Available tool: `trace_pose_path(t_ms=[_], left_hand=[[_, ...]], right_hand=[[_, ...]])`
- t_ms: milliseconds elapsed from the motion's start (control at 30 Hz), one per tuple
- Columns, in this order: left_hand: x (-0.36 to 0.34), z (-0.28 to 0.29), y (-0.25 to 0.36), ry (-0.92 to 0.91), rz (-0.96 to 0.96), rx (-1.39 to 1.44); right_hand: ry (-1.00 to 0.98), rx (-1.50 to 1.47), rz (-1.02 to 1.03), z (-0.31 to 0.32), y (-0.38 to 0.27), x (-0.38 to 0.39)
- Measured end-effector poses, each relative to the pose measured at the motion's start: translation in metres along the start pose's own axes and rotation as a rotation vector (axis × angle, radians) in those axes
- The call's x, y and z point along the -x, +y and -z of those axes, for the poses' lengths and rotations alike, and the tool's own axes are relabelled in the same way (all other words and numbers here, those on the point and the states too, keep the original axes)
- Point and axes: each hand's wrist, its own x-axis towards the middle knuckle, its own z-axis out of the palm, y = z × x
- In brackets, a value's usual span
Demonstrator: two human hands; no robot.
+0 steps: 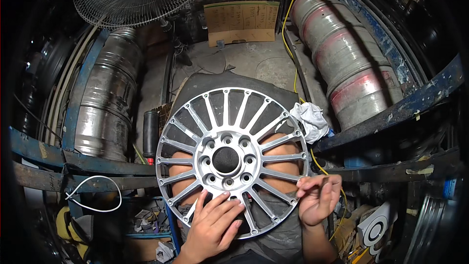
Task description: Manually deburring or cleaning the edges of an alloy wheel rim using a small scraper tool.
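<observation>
In the head view, a silver, round, multi-spoke metal wheel (219, 140) is seen lying approx. flat over the bare thighs (282, 165), w/ its far part above a dark grey flat sheet (205, 80). Its near side is partly covered by the bare L hand (212, 225), fingers spread & laid over the lower spokes by the hub, nothing gripped. The bare R hand (320, 199) is held half-curled at the lower-right rim; whether the rim is touched, or sth. small is pinched, can't be told. Step in hand, prob.: wheel being steadied & felt; for any turning or lifting, a firmer two-sided rim hold would be needed. Wheel's underside & L palm are hidden; the grey wire-cage fan (146, 0) is cut off at top; dark picture edges are hard to make out.
</observation>
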Motion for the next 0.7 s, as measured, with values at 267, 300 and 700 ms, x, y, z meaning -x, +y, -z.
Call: trace_pose_path(t_ms=[267,300,700], left_hand=[[0.014,0.013,-0.029,0.443,-0.047,0.213],[0.016,0.015,-0.037,0.491,-0.041,0.234],[0.013,-0.004,-0.024,0.448,-0.043,0.197]], right_hand=[[0.122,0.067,0.045,0.011,-0.003,-0.009],[0.148,0.064,0.029,0.013,-0.001,-0.011],[0.189,0.016,-0.447,0.034,0.000,-0.011]])
